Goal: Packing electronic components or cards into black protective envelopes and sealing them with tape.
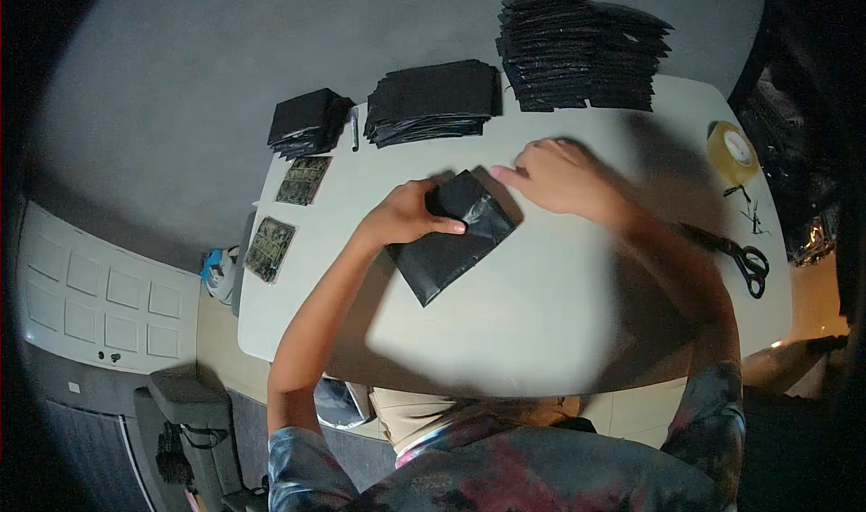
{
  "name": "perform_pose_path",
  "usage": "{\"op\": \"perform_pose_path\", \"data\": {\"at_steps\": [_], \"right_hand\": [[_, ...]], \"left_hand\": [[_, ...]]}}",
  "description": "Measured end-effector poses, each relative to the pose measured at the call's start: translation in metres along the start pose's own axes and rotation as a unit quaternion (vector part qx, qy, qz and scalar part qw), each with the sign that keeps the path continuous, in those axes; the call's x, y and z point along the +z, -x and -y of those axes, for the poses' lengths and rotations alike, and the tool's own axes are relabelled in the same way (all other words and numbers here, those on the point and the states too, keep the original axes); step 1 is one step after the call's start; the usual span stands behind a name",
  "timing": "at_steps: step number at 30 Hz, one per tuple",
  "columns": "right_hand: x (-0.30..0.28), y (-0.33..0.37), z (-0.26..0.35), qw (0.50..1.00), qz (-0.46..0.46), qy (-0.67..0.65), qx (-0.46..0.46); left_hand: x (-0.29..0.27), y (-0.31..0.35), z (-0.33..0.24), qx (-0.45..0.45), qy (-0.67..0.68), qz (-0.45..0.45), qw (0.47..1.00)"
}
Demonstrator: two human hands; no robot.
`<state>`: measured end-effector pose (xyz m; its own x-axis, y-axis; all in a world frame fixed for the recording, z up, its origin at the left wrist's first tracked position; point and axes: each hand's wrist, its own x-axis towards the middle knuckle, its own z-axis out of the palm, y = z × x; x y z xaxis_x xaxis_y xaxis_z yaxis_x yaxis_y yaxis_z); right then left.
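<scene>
Clock centred on the black packet (460,255), 12 = away from the person. Packet lies flat-ish on the white table (505,354), around mid-table, long axis roughly 1:30 to 7:30. Its end toward 2 looks creased and shiny.

Left hand (406,212) comes in at 10, gripping the packet: thumb across the top face, other fingers mostly hidden at the far edge. Right hand (564,176) at 2, just beside the packet, thumb tip off its edge. Fingers curled, thumb out; can't tell if anything is in it.

Rest of table:
- 12: mid-height stack (433,101) of black packets
- 1: tallest stack (582,56), same kind
- 10: smallest stack (308,122), with a pen (354,131) just beside it on its 3 o'clock side
- 9 to 10: two patterned pouches (303,181), near each other
- between 2 and 3: yellowish tape roll (732,153), small black scraps (753,214) near it
- 3: black scissors (751,268), blades partly behind the right forearm

Off table: grey chair (185,413) at 8.
</scene>
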<state>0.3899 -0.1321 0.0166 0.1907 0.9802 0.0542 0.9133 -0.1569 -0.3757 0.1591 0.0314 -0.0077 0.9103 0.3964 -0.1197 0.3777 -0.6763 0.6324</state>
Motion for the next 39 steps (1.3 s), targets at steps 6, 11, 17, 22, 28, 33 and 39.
{"op": "perform_pose_path", "data": {"at_steps": [6,11,17,22,28,33,39], "right_hand": [[0.033,-0.006,0.015,0.97,0.009,-0.219,-0.105],[0.019,-0.022,0.061,0.895,-0.07,-0.431,-0.095],[-0.009,-0.032,0.125,0.954,-0.058,-0.286,-0.071],[-0.042,-0.045,0.161,0.907,-0.208,-0.127,-0.343],[-0.052,-0.05,0.182,0.929,-0.136,-0.047,-0.342],[-0.07,-0.046,0.203,0.915,-0.172,-0.028,-0.364],[-0.057,-0.048,0.205,0.907,-0.093,-0.01,-0.41]], "left_hand": [[0.006,0.007,-0.015,-0.043,0.066,-0.139,0.987],[-0.002,0.039,-0.016,0.0,0.223,-0.286,0.932],[-0.013,0.09,-0.015,0.035,0.283,-0.38,0.88],[-0.029,0.131,-0.003,0.008,0.257,-0.385,0.886],[-0.036,0.159,0.022,0.027,0.236,-0.344,0.909],[-0.038,0.161,0.027,0.034,0.208,-0.317,0.925],[-0.035,0.14,0.043,0.064,0.36,-0.211,0.906]]}}
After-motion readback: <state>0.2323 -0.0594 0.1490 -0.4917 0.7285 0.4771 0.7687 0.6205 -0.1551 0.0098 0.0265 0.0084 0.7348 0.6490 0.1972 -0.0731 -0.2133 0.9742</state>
